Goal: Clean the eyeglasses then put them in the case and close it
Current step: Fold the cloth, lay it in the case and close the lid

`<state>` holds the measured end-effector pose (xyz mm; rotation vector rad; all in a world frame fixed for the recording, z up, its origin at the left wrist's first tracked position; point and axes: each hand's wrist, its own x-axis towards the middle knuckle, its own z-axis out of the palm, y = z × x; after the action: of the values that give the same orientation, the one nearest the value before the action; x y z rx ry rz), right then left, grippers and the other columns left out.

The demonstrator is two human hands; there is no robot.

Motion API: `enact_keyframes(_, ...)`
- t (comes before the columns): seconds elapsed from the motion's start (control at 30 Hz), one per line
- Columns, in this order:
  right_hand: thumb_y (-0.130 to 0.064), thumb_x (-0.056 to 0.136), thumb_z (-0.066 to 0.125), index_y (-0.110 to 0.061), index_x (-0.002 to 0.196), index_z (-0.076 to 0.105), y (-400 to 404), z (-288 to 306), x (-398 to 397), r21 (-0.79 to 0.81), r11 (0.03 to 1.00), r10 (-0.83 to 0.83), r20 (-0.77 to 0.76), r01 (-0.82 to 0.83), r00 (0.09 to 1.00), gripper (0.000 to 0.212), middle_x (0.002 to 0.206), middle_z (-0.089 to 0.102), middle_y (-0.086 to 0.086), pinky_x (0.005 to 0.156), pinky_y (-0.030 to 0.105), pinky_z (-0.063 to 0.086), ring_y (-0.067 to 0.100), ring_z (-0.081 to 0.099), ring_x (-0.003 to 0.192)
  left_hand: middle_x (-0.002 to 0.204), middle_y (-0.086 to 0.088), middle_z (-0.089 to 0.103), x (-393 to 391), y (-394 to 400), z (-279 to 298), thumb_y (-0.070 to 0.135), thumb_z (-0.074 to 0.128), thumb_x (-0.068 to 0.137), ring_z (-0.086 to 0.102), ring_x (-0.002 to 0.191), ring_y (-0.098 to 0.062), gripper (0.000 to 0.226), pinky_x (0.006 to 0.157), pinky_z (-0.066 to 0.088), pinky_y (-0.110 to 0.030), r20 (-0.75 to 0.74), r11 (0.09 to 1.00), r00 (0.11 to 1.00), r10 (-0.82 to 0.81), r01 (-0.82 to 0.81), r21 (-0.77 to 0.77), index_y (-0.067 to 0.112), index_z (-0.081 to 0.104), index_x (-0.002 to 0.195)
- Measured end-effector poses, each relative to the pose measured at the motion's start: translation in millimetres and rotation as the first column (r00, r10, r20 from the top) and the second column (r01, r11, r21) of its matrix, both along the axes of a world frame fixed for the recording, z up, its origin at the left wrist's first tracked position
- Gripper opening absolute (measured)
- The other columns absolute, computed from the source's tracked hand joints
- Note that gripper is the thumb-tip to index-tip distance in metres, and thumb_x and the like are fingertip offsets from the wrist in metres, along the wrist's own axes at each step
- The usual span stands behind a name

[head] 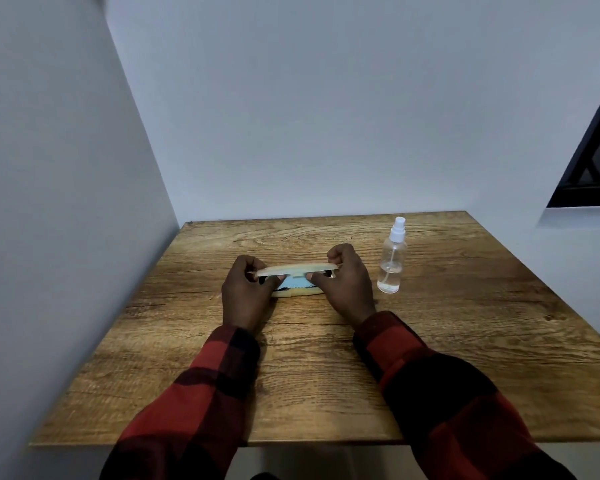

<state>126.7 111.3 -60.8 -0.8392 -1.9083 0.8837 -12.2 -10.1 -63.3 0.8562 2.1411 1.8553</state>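
Observation:
A cream eyeglass case (296, 269) lies in the middle of the wooden table (326, 358), its lid partly raised. Inside the gap I see a light blue cloth (296, 283) and a dark strip that may be the eyeglasses; the glasses are mostly hidden. My left hand (246, 295) grips the case's left end, thumb at the lid edge. My right hand (346, 283) grips the right end, fingers curled over the lid and thumb at the opening.
A clear spray bottle (392, 261) with a white nozzle stands upright just right of my right hand. Walls close the table's left and far sides. A dark window frame (596, 161) is at the upper right.

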Motion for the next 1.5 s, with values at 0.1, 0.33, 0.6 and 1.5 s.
enact_keyframes(0.1,-0.026,0.073,0.087,-0.018,0.095,0.061,1,-2,-1,0.017,1.0,0.013,0.007,-0.013,1.0,0.035,0.097,0.062,0.004,0.072,0.032,0.044,0.02,0.056,0.092,0.094,-0.007,0.073,0,0,0,0.016,0.086,0.078,0.071,0.089,-0.034,0.03,0.073,0.061,-0.052,0.013,1.0,1.0,0.001,-0.001,0.0,0.027,0.061,0.09)
enact_keyframes(0.33,-0.023,0.075,0.087,-0.016,0.094,0.066,2,-1,2,-0.017,1.0,0.01,-0.014,-0.01,1.0,0.029,0.1,0.065,0.005,0.077,0.036,0.052,0.019,0.059,0.092,0.097,-0.002,0.075,-1,-2,0,0.017,0.086,0.077,0.073,0.094,-0.026,0.025,0.084,0.061,-0.052,0.029,1.0,1.0,-0.001,0.0,0.013,0.026,0.067,0.091)
enact_keyframes(0.6,-0.022,0.076,0.086,-0.014,0.096,0.068,2,-1,3,-0.033,0.999,-0.015,-0.026,0.015,1.0,0.029,0.1,0.063,0.004,0.082,0.039,0.053,0.02,0.059,0.093,0.106,-0.002,0.078,-1,-6,1,0.019,0.086,0.077,0.073,0.105,-0.025,0.027,0.094,0.059,-0.053,0.109,0.998,0.993,-0.046,0.041,0.055,0.03,0.076,0.1)
enact_keyframes(1.5,-0.029,0.084,0.076,-0.009,0.106,0.067,-13,-2,5,0.39,0.918,-0.158,0.178,0.077,0.971,0.031,0.099,0.068,0.01,0.075,0.04,0.05,0.033,0.059,0.093,0.109,-0.01,0.073,11,-11,10,-0.003,0.087,0.074,0.073,0.097,-0.02,0.04,0.082,0.065,-0.042,0.122,0.987,0.983,-0.134,0.121,0.105,0.015,0.073,0.107)
